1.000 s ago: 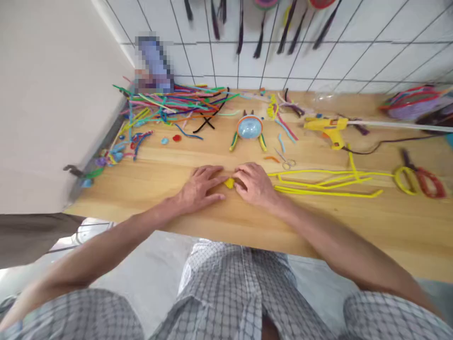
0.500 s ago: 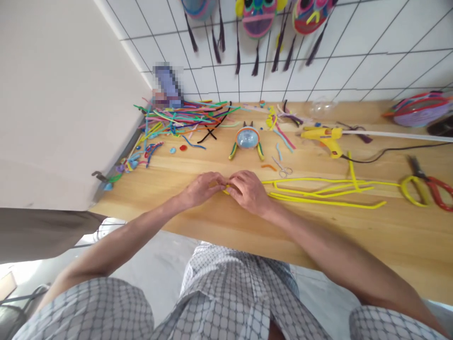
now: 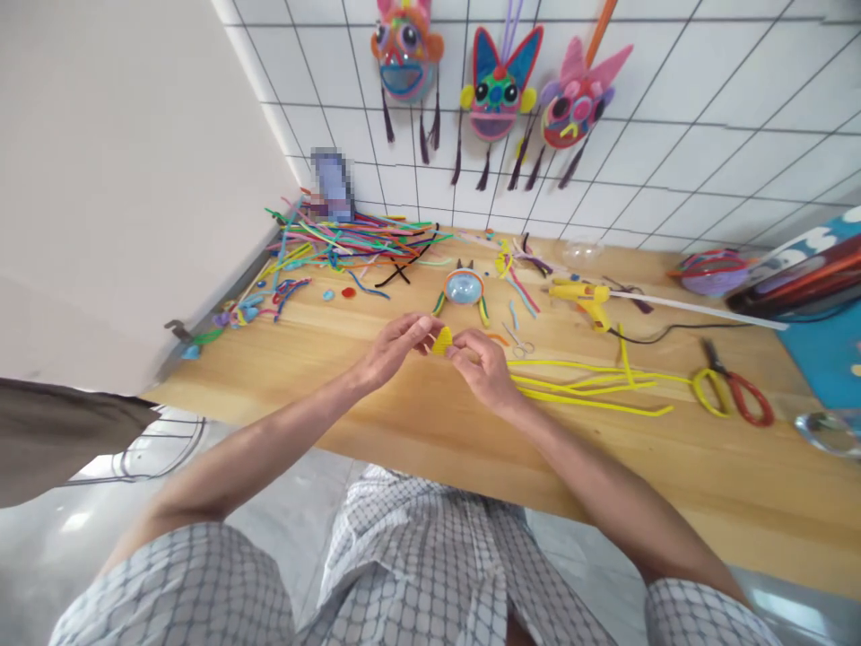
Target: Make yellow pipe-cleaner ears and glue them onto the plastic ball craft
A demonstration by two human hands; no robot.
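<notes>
My left hand (image 3: 392,347) and my right hand (image 3: 482,365) are raised a little above the wooden table (image 3: 417,431), fingertips meeting. Between them they pinch a small yellow coiled pipe-cleaner piece (image 3: 442,341). Just beyond the hands lies a blue dome-shaped craft figure (image 3: 464,289) with yellow-green legs. To the right of my right hand lie long yellow pipe cleaners (image 3: 585,386).
A heap of coloured pipe cleaners (image 3: 350,238) fills the back left. A yellow glue gun (image 3: 584,298), small scissors (image 3: 519,341) and yellow-and-red-handled scissors (image 3: 730,395) lie to the right. Three craft masks (image 3: 494,85) hang on the tiled wall.
Both hands lifted off the table with the yellow piece, which now shows between the fingertips. The camera tilted up, revealing the masks on the wall.
</notes>
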